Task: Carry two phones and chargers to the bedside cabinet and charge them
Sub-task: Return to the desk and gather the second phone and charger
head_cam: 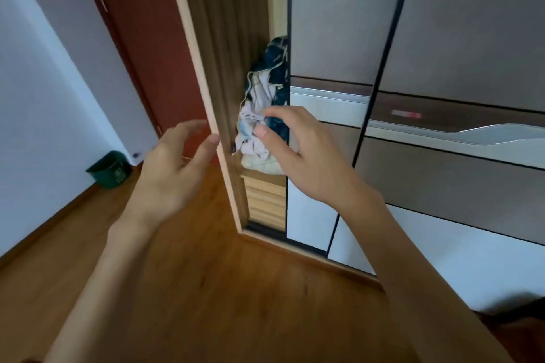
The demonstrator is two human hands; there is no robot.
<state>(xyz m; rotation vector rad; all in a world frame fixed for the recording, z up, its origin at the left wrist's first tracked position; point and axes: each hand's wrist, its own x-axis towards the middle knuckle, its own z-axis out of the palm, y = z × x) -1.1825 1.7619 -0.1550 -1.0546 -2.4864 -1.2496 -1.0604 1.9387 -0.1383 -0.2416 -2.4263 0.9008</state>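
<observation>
Phones, chargers: none in view; possibly inside wardrobe (339, 23), 12 o'clock, behind bundled clothes (257, 103). Judged rigid, slick, breakable; take phones by long edges, chargers by the body. Left hand (174, 168), right hand (298, 156): fingers loose, empty.

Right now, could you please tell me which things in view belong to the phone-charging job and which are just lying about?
For the job: left hand, right hand, both empty; no phones or chargers in view.
Lying about: bundled clothes in the wardrobe gap, green bin on the floor, red-brown door.
</observation>
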